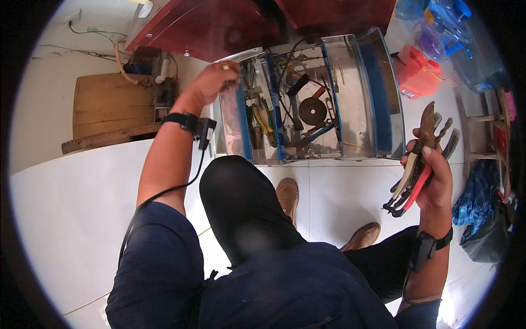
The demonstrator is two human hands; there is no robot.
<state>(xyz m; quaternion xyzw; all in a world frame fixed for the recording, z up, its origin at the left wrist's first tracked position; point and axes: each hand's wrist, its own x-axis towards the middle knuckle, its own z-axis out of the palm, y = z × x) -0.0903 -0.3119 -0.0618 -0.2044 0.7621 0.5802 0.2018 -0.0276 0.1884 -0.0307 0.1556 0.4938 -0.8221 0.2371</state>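
Note:
My right hand [435, 172], at the right, is closed around a bundle of pliers [416, 178] and similar hand tools. Red and cream handles point down to the left, and rusty jaws stick up past the fingers. Over the left end of a clear-walled toolbox [359, 98] with blue strips hovers my left hand [215, 82]; its fingers are smeared by motion, so whether they hold anything is unclear. Inside the box lie a dark grinding disc [313, 111], a black-headed hammer [298, 86], yellow-handled pliers [264, 119] and several other tools.
A red cabinet [219, 30] stands behind the box. To the right are an orange-red plastic container [417, 72], large blue-tinted bottles [445, 30] and a rack with blue plaid cloth [475, 197]. A wooden board [112, 107] leans at the left. My shoes [287, 197] rest on white tiles.

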